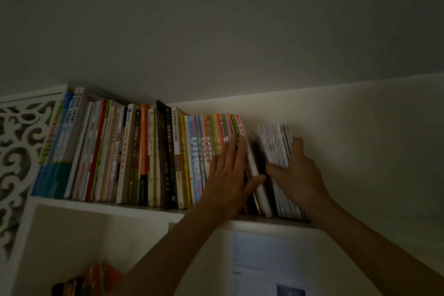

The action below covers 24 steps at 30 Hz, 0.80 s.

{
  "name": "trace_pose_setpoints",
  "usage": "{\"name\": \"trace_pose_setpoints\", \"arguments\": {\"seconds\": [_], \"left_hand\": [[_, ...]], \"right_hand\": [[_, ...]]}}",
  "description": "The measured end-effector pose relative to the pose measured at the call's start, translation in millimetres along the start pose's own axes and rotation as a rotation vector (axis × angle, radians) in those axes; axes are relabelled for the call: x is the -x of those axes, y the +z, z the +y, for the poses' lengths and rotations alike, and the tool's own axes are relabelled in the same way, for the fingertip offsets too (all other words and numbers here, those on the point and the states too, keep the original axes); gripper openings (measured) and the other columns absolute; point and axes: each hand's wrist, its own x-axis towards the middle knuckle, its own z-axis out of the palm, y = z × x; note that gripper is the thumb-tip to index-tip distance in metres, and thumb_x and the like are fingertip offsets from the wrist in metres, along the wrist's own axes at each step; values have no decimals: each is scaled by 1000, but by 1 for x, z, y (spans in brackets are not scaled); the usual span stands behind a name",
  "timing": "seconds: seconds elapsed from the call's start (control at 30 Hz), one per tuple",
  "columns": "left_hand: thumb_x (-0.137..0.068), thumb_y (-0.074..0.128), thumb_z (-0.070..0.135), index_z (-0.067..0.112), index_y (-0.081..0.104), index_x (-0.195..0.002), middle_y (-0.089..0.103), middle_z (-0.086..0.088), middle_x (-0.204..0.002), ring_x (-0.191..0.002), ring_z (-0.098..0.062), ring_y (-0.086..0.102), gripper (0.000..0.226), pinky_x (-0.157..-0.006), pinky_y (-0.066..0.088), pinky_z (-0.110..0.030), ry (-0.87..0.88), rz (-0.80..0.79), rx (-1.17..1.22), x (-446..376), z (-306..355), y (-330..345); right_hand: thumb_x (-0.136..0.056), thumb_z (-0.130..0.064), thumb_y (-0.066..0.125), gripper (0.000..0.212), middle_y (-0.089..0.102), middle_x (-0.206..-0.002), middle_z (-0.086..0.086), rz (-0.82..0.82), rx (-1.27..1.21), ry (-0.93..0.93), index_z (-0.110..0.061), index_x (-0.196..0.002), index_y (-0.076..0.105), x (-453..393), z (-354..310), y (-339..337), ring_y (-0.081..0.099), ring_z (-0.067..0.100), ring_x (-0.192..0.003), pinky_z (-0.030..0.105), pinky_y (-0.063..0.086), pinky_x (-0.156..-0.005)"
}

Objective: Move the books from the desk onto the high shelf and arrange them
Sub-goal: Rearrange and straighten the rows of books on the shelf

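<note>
The books (134,156) are paper, their spines printed in many colours with a slight sheen. The thin booklets (276,149) at the right show pale paper edges and soft covers. The shelf (101,205) looks like smooth, matt white painted board. The fretwork panel (16,151) at the left is the same white, cut through. The wall (360,139) is matt painted plaster.

Two hands (228,175), one high shelf (108,206), one long row of books (144,151), too many to count
</note>
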Motion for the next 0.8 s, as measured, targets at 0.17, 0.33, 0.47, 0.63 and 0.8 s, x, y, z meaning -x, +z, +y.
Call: {"name": "trace_pose_setpoints", "arguments": {"seconds": [0.17,0.33,0.47,0.63,0.8], "left_hand": [[-68,22,87,35,-35,-130,-39,6,-144,-132,-12,-32,98,-100,-17,-46,-49,-112,-90,1,-31,-5],[-57,21,88,28,-37,-129,-43,8,-142,-131,-16,-37,110,-101,-17,-47,-96,-106,-22,-3,-36,5],[-67,36,85,32,-34,-131,-44,10,-139,-131,-14,-37,108,-103,-17,-44,-21,-132,-6,2,-46,-3],[-44,24,90,30,-48,-122,-58,4,-127,-121,-20,-50,122,-100,-24,-45,28,-220,-113,8,-57,-1],[-59,50,81,29,-40,-129,-49,0,-139,-129,-21,-43,125,-103,-19,-42,56,-222,-104,3,-67,-4]], "right_hand": [[-88,-31,61,46,60,-107,0,-73,-8,-54,-20,-122,32,-2,-7,11,59,20,-84,27,47,-69],[-87,-35,61,58,57,-123,2,-141,-44,-76,-21,-132,27,-3,-6,8,59,22,-104,35,49,-89],[-84,-35,65,69,53,-126,-5,-200,-50,-72,-23,-137,24,1,-8,9,56,15,-107,30,45,-93],[-80,-28,72,73,55,-125,2,-123,-41,15,-22,-135,24,-2,-14,24,56,19,-100,28,46,-83],[-82,-35,67,79,48,-135,6,8,71,6,-24,-142,15,-2,-20,53,56,30,-112,37,48,-90]]}}
